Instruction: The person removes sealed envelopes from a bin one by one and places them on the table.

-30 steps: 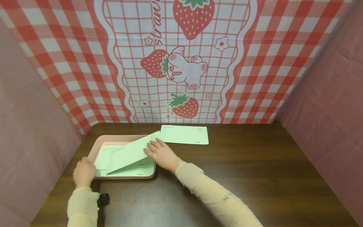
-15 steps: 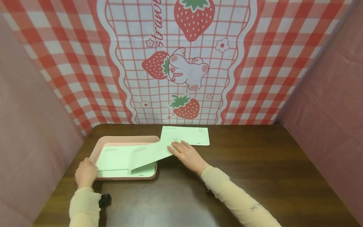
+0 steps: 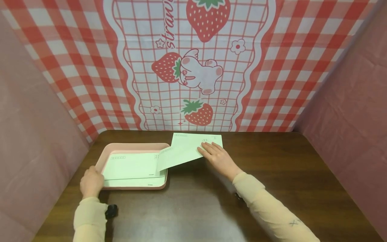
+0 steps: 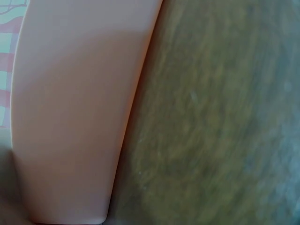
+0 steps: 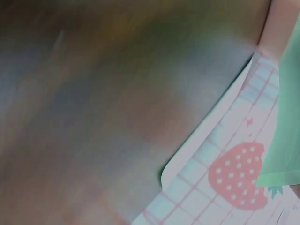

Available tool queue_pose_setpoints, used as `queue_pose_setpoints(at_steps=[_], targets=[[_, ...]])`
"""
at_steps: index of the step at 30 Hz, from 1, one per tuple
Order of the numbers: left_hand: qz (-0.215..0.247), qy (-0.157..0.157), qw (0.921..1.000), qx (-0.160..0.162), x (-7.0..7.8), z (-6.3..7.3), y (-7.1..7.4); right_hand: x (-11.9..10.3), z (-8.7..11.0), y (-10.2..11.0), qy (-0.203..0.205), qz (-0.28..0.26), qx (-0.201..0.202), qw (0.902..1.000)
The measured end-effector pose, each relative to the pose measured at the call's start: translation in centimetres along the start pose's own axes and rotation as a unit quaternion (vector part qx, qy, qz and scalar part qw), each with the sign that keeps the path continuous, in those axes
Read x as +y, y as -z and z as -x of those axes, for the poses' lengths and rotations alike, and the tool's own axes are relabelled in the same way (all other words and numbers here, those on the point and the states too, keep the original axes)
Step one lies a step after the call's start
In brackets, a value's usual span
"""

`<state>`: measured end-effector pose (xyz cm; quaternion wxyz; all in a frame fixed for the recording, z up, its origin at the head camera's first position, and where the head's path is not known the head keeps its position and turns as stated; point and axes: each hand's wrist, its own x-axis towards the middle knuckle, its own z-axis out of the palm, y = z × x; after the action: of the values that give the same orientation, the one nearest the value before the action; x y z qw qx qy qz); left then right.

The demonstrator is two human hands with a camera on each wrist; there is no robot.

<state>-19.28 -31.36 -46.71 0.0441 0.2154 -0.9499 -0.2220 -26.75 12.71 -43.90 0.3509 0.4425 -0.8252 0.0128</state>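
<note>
My right hand holds a pale green envelope by its right end, fingers on top and the thumb hidden underneath. That envelope slopes down to the left, its near left corner overlapping the tray's right rim in the head view. Beneath it, another envelope lies at the back of the table, partly covered. My left hand grips the left side of the pink tray, where envelopes lie one over another. The tray's outer wall fills much of the left wrist view. At the right wrist view's edge hangs the held envelope.
The dark wooden table extends to the right and in front of the tray. Behind it hangs a red checked strawberry cloth. Pink cloth walls close off both sides.
The right hand has moved right and slightly back, drawing the envelope from over the tray to above the envelope on the table. The left hand keeps its grip on the tray.
</note>
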Motion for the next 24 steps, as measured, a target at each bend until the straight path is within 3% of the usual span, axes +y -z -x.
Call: queue_pose_setpoints(at_steps=[7,15,20,24], targets=[[0.002,0.011,0.9999,-0.009,-0.1,-0.1,-0.2,1.8,1.8,1.6,-0.057,-0.016,-0.028,0.9978],[0.001,0.020,0.9997,-0.016,-0.1,0.0,0.0,1.8,3.6,1.9,-0.101,-0.039,-0.045,0.9931],[0.001,0.017,0.9997,-0.017,0.0,0.0,0.1,0.9,4.2,1.9,-0.105,-0.051,-0.115,0.9865],[0.002,0.019,0.9996,-0.021,0.1,0.1,0.0,0.2,4.5,1.9,-0.117,-0.077,-0.184,0.9728]])
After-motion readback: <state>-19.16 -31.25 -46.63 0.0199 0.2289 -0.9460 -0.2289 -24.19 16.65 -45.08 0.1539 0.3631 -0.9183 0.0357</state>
